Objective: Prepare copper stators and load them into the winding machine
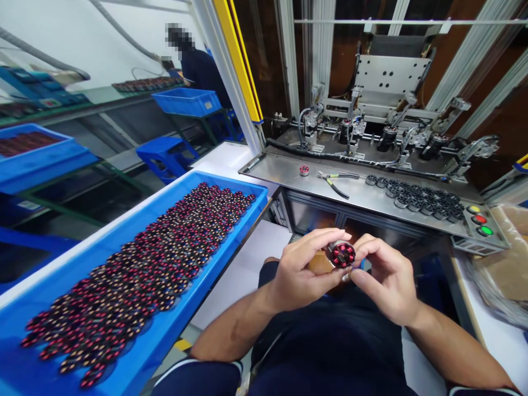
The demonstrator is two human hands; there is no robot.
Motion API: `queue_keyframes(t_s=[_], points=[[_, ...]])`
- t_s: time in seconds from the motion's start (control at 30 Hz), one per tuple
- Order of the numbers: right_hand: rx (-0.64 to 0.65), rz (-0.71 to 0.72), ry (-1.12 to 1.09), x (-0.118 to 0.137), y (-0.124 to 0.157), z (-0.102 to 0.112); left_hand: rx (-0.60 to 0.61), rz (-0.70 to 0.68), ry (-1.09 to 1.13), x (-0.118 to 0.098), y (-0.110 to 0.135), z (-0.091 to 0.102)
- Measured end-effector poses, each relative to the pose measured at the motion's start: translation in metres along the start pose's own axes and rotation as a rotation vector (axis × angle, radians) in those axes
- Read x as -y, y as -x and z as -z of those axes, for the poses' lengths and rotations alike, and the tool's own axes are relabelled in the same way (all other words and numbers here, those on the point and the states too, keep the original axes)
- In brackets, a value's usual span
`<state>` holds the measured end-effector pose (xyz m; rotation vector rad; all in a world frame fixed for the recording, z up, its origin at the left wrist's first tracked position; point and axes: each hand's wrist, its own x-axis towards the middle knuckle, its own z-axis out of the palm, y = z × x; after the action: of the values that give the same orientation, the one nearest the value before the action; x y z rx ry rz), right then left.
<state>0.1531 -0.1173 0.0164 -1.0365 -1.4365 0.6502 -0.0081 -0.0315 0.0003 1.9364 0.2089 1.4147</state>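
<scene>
In front of my lap, my left hand (303, 269) is closed around a small round motor stator (343, 254) with red copper windings and a dark centre. My right hand (388, 275) is at its right side, thumb and fingers curled in a pinch near the stator's lower edge. Whatever sits between those fingertips is too small to name. To my left lies a long blue tray (247, 190) filled with many similar red and copper-coloured stators (144, 264).
On the metal bench ahead are a single stator (304, 171), cutting pliers (338, 182), rows of black motor parts (421, 198) and a button box (480, 220). Behind stands a machine (388, 132). A plastic-wrapped carton (503, 258) is at right. A person (202, 69) works at far left.
</scene>
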Motion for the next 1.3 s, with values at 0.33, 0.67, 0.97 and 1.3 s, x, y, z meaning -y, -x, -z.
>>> queue_keyframes(t_s=[0.33,0.67,0.97,1.3], points=[[-0.142,-0.015,-0.035,-0.006,0.003,-0.014,-0.008,0.549,0.531,-0.004,-0.001,-0.001],[-0.045,-0.094,-0.184,-0.01,-0.003,-0.015,-0.044,0.091,-0.024,-0.002,0.004,-0.001],[-0.151,-0.227,-0.286,-0.026,0.006,-0.027,-0.091,0.218,0.128,0.001,0.004,0.002],[-0.161,-0.017,-0.094,-0.009,-0.006,-0.019,-0.059,0.118,0.069,-0.003,0.0,0.003]])
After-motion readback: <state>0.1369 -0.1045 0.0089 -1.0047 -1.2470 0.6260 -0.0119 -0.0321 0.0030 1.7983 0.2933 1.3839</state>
